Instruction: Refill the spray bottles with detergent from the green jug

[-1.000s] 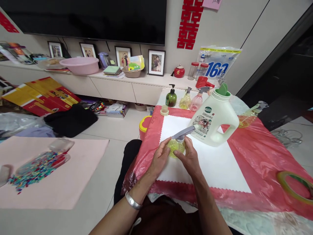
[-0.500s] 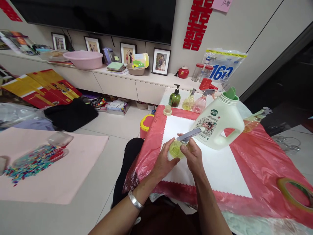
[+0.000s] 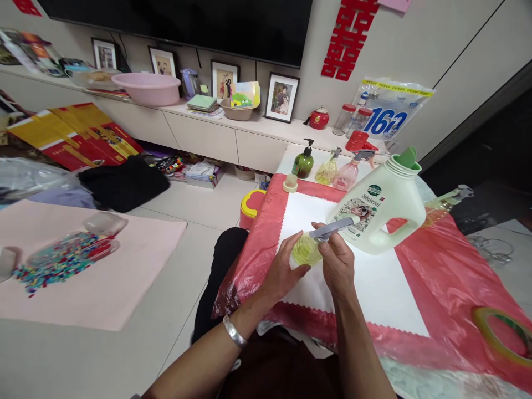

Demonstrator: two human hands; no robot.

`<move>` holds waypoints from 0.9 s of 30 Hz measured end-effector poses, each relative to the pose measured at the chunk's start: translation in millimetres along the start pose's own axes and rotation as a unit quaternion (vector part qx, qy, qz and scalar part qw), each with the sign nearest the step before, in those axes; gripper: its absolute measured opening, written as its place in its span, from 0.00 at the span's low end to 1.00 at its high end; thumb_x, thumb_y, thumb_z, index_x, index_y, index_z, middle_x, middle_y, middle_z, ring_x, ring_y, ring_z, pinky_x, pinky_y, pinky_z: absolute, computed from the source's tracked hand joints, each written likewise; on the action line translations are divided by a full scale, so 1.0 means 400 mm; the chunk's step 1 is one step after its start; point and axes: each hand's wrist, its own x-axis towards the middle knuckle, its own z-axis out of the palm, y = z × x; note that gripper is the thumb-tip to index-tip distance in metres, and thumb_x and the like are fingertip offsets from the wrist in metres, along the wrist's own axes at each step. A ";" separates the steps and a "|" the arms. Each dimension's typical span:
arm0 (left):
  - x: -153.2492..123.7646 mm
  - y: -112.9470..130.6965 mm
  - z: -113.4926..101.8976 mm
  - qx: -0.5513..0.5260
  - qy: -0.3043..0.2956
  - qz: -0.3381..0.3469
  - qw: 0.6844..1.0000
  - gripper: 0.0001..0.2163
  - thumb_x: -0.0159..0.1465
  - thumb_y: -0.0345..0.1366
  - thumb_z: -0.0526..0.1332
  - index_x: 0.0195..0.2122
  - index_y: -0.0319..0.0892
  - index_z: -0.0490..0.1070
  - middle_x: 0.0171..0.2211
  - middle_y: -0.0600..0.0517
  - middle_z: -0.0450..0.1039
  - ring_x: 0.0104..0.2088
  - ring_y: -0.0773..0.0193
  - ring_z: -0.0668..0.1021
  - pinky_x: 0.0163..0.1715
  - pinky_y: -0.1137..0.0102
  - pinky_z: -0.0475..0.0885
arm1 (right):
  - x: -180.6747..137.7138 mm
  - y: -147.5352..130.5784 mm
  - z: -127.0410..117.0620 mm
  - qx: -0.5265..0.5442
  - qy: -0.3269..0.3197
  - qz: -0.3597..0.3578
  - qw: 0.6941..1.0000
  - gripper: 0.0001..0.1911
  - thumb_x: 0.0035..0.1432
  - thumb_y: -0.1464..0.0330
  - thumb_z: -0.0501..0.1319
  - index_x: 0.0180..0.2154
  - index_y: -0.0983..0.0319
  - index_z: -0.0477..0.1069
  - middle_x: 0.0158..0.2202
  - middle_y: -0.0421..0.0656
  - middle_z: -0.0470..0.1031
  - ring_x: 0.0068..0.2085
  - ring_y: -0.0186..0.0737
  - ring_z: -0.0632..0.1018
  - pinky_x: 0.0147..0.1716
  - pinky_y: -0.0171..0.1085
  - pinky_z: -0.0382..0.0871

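A small clear spray bottle (image 3: 306, 250) with yellow-green liquid is between my hands, tilted a little over a white scallop-edged sheet (image 3: 374, 293). My left hand (image 3: 283, 272) cups the bottle's body from the left, thumb below and fingers along its far side. At the neck, my right hand (image 3: 338, 267) has its thumb and fingers closed around the base of the grey spray head (image 3: 337, 225). The nozzle points right, toward a large pale-green jug (image 3: 388, 199) standing just beyond my hands. A green insert shows in the jug's mouth.
Behind the sheet are a translucent cap (image 3: 290, 183), a green pump bottle (image 3: 303, 165), a yellow spray bottle (image 3: 326, 172) and a pink one (image 3: 346, 175). Another spray bottle (image 3: 443, 208) stands right of the jug. A tape roll (image 3: 482, 320) lies on the red plastic cover (image 3: 432, 266).
The camera view has shifted slightly, so the scene sits further right. Both hands stay on the spray bottle; my right fingers have shifted slightly around the spray head's base.
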 end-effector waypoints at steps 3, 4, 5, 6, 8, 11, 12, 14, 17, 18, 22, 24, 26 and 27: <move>0.000 0.008 0.000 -0.003 0.003 -0.004 1.000 0.37 0.61 0.53 0.69 0.67 0.48 0.60 0.66 0.43 0.65 0.66 0.47 0.68 0.67 0.50 0.61 | -0.004 0.005 0.001 0.012 -0.004 0.011 1.000 0.25 0.58 0.55 0.71 0.54 0.60 0.76 0.58 0.47 0.71 0.58 0.47 0.73 0.57 0.43 0.69; 0.000 0.011 0.000 -0.003 0.002 -0.003 1.000 0.37 0.61 0.54 0.69 0.67 0.47 0.60 0.66 0.42 0.65 0.66 0.47 0.68 0.68 0.50 0.61 | -0.006 0.006 0.001 0.018 -0.004 0.015 1.000 0.25 0.57 0.56 0.72 0.53 0.60 0.76 0.57 0.48 0.72 0.57 0.47 0.74 0.56 0.43 0.69; -0.001 0.014 -0.001 -0.003 0.000 -0.002 1.000 0.37 0.61 0.54 0.68 0.68 0.47 0.60 0.66 0.42 0.65 0.66 0.47 0.68 0.68 0.50 0.61 | -0.006 0.005 0.002 0.025 -0.001 0.018 1.000 0.24 0.56 0.57 0.72 0.52 0.60 0.77 0.56 0.48 0.72 0.56 0.47 0.74 0.55 0.43 0.70; -0.002 0.016 -0.001 -0.002 -0.004 -0.002 1.000 0.37 0.61 0.54 0.68 0.68 0.46 0.60 0.66 0.41 0.64 0.67 0.47 0.68 0.68 0.50 0.60 | -0.006 0.003 0.002 0.033 0.007 0.018 0.999 0.24 0.55 0.58 0.73 0.51 0.60 0.77 0.56 0.48 0.73 0.55 0.47 0.75 0.54 0.43 0.70; -0.005 0.018 -0.003 -0.002 -0.011 -0.005 1.000 0.39 0.60 0.55 0.68 0.69 0.46 0.58 0.67 0.40 0.63 0.68 0.46 0.66 0.69 0.50 0.59 | -0.004 -0.009 0.001 0.057 0.034 0.011 0.998 0.22 0.54 0.58 0.74 0.48 0.59 0.78 0.54 0.47 0.74 0.53 0.45 0.76 0.54 0.43 0.70; -0.012 0.016 -0.007 -0.013 -0.024 -0.030 0.999 0.45 0.57 0.56 0.70 0.70 0.45 0.54 0.69 0.38 0.60 0.69 0.44 0.64 0.69 0.47 0.57 | 0.001 -0.049 -0.007 0.094 0.086 -0.011 0.992 0.19 0.54 0.55 0.73 0.44 0.57 0.78 0.51 0.45 0.75 0.53 0.43 0.76 0.56 0.46 0.70; -0.014 0.016 -0.008 -0.020 -0.030 -0.039 0.999 0.46 0.56 0.56 0.71 0.70 0.44 0.54 0.69 0.38 0.60 0.70 0.43 0.63 0.69 0.46 0.57 | 0.003 -0.066 -0.011 0.106 0.104 -0.014 0.989 0.19 0.54 0.54 0.73 0.43 0.57 0.78 0.51 0.44 0.75 0.54 0.44 0.75 0.57 0.48 0.69; -0.018 0.018 -0.008 -0.046 -0.041 -0.051 0.997 0.47 0.55 0.56 0.72 0.70 0.44 0.54 0.70 0.37 0.59 0.70 0.42 0.62 0.70 0.45 0.55 | 0.003 -0.102 -0.016 0.131 0.137 -0.013 0.982 0.19 0.53 0.55 0.74 0.41 0.59 0.78 0.51 0.45 0.74 0.55 0.46 0.75 0.59 0.51 0.68; -0.022 0.031 0.001 -0.120 -0.049 -0.049 0.990 0.47 0.54 0.55 0.74 0.70 0.46 0.54 0.69 0.37 0.59 0.70 0.42 0.63 0.70 0.46 0.56 | -0.002 -0.144 -0.018 0.161 0.165 -0.015 0.973 0.19 0.49 0.58 0.77 0.40 0.59 0.79 0.53 0.45 0.73 0.58 0.47 0.73 0.61 0.52 0.68; -0.023 0.037 0.006 -0.155 -0.052 -0.049 0.985 0.48 0.54 0.54 0.74 0.70 0.46 0.54 0.69 0.37 0.59 0.70 0.43 0.63 0.69 0.46 0.57 | -0.005 -0.154 -0.017 0.164 0.167 -0.018 0.972 0.19 0.48 0.59 0.77 0.40 0.59 0.79 0.53 0.45 0.73 0.59 0.47 0.72 0.61 0.51 0.68; -0.023 0.068 0.038 -0.315 -0.062 -0.072 0.944 0.47 0.52 0.49 0.77 0.69 0.47 0.56 0.68 0.39 0.61 0.67 0.44 0.68 0.67 0.50 0.63 | -0.019 -0.179 -0.003 0.161 0.178 -0.012 0.971 0.19 0.47 0.60 0.78 0.40 0.59 0.80 0.53 0.45 0.73 0.60 0.47 0.72 0.63 0.49 0.66; -0.023 0.081 0.051 -0.375 -0.058 -0.092 0.920 0.44 0.51 0.47 0.78 0.66 0.47 0.60 0.65 0.41 0.67 0.65 0.45 0.71 0.65 0.51 0.66 | -0.027 -0.189 0.003 0.154 0.180 -0.010 0.972 0.18 0.49 0.59 0.77 0.41 0.59 0.80 0.53 0.45 0.73 0.59 0.46 0.72 0.64 0.50 0.65; -0.022 0.094 0.057 -0.409 -0.052 -0.116 0.904 0.43 0.48 0.46 0.80 0.64 0.46 0.64 0.62 0.42 0.71 0.63 0.44 0.73 0.63 0.51 0.68 | -0.037 -0.197 0.007 0.141 0.169 -0.010 0.975 0.18 0.52 0.59 0.75 0.43 0.58 0.80 0.54 0.45 0.73 0.58 0.46 0.73 0.65 0.51 0.63; -0.022 0.101 0.057 -0.419 -0.050 -0.126 0.898 0.43 0.47 0.46 0.80 0.63 0.46 0.66 0.62 0.43 0.72 0.62 0.43 0.73 0.63 0.50 0.68 | -0.042 -0.200 0.006 0.133 0.158 -0.009 0.978 0.19 0.53 0.59 0.75 0.45 0.58 0.79 0.55 0.45 0.72 0.58 0.46 0.74 0.65 0.51 0.63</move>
